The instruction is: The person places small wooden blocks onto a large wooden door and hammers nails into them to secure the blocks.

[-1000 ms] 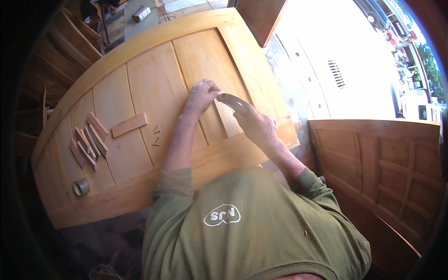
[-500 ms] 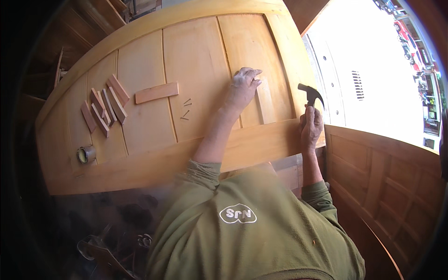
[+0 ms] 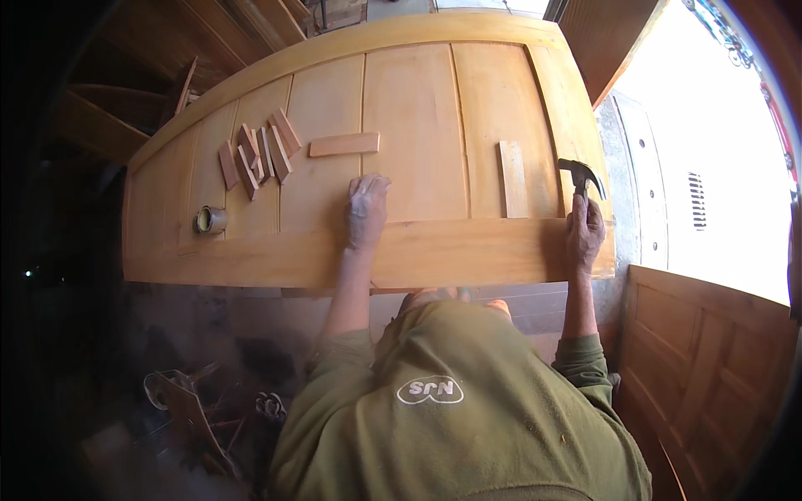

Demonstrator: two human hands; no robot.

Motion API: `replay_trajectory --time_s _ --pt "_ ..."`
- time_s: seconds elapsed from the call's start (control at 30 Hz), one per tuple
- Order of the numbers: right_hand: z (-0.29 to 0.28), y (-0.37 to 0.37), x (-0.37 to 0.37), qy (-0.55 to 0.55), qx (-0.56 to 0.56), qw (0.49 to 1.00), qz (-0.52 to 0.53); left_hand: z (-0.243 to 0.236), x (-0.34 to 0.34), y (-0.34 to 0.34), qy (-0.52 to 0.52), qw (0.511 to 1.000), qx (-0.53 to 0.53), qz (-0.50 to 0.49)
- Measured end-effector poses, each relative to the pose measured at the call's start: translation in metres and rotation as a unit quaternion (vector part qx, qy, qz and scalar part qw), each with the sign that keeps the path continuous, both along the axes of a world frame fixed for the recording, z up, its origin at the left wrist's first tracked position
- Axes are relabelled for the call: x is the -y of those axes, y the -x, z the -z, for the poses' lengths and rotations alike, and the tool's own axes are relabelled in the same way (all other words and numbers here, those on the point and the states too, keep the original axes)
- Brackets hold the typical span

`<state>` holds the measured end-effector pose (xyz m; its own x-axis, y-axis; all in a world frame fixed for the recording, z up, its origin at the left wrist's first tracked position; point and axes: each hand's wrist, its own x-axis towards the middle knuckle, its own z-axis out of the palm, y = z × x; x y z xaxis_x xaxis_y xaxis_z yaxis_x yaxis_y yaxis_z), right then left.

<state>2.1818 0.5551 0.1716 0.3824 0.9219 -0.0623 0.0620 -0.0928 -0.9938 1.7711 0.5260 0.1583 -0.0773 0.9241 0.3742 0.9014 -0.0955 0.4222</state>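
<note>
A hammer (image 3: pixel 581 174) is held in the right hand (image 3: pixel 586 234), whose grip is wrapped firmly around the handle at the near right corner of the wooden panel (image 3: pixel 459 250). Most of the handle is hidden by the fingers; its long axis is directed from the near edge toward the far edge. The hammer's head is set across it, with the striking end turned toward the left edge and the curved claw toward the right. Whether the panel is touched by the hammer cannot be told.

The left hand (image 3: pixel 368 209) is placed over the near part of the panel, with its fingers curled inward; whether anything is pinched in that grip cannot be told. Just beyond it, a reddish block (image 3: pixel 344 144) is laid roughly parallel to the near edge. Toward the right edge, a pale wood strip (image 3: pixel 513 179) is laid with its length running from far to near. Toward the left edge, a cluster of blocks (image 3: pixel 281 155) is laid aslant, and a small can (image 3: pixel 216 220) is set closer to the near left corner.
</note>
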Motion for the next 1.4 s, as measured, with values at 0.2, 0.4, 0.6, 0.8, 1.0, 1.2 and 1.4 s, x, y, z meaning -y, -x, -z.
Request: replay_trajectory --time_s 0.2,0.4,0.6,0.8,1.0,1.2,1.4 --pt "0.001 -0.002 0.003 0.003 0.025 1.0 -0.009 0.009 -0.006 0.006 -0.073 0.997 -0.01 0.008" --pt "0.01 -0.001 -0.002 -0.024 0.087 0.996 0.008 0.014 -0.012 0.01 -0.026 0.999 -0.039 -0.001" --pt "0.004 0.005 -0.003 -0.007 0.082 0.996 0.029 0.021 -0.009 0.054 0.016 0.999 -0.004 0.03" --pt "0.005 -0.001 -0.001 -0.01 0.118 0.991 0.062 0.003 -0.006 0.14 0.023 0.994 -0.108 -0.028" --pt "0.01 0.007 -0.005 -0.011 0.136 0.987 0.085 0.002 -0.054 0.118 -0.081 0.985 -0.136 0.069" --pt "0.016 0.001 -0.006 -0.001 0.098 0.99 0.099 -0.015 -0.094 0.116 0.069 0.982 -0.157 0.074" --pt "0.017 0.0 -0.005 0.016 0.141 0.984 0.106 -0.08 -0.086 0.051 0.136 0.982 0.112 0.064"
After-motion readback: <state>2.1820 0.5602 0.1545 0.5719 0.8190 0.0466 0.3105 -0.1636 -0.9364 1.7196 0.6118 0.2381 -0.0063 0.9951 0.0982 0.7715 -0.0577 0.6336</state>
